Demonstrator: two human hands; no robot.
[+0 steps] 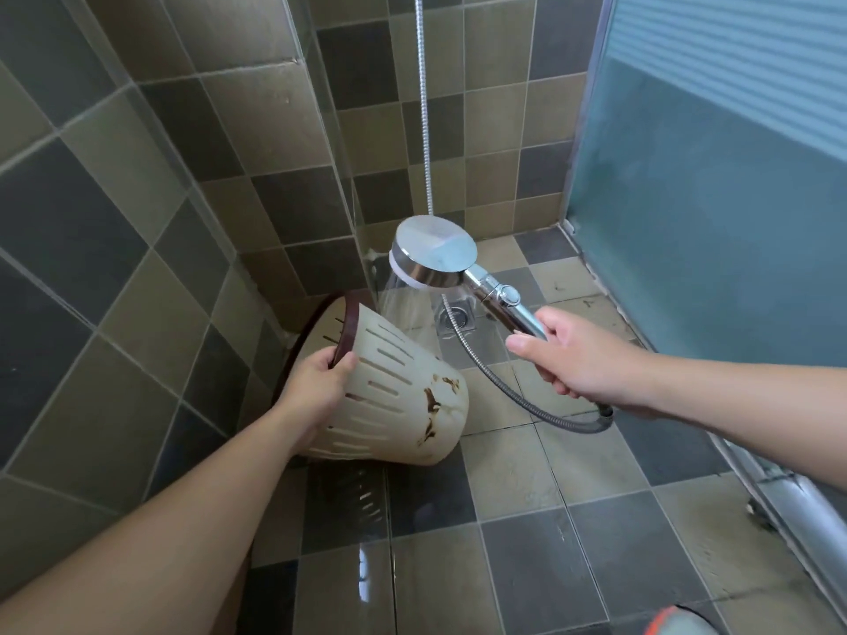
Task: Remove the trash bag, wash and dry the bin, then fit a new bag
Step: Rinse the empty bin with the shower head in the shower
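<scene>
Gripping tilted bin [394, 396] by its rim, left hand [316, 387] fingers curled; beside bin, right hand [577, 359] clenched round spraying shower head [435, 254] handle.

Bin [394, 391] inside hidden; hose [424, 107] cut off at top; orange object [673, 623] cropped

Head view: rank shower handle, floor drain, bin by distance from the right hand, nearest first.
1. Shower handle: gripped in the right hand.
2. Floor drain: on the floor, just left of it.
3. Bin: farther left, held by the left hand.
</scene>
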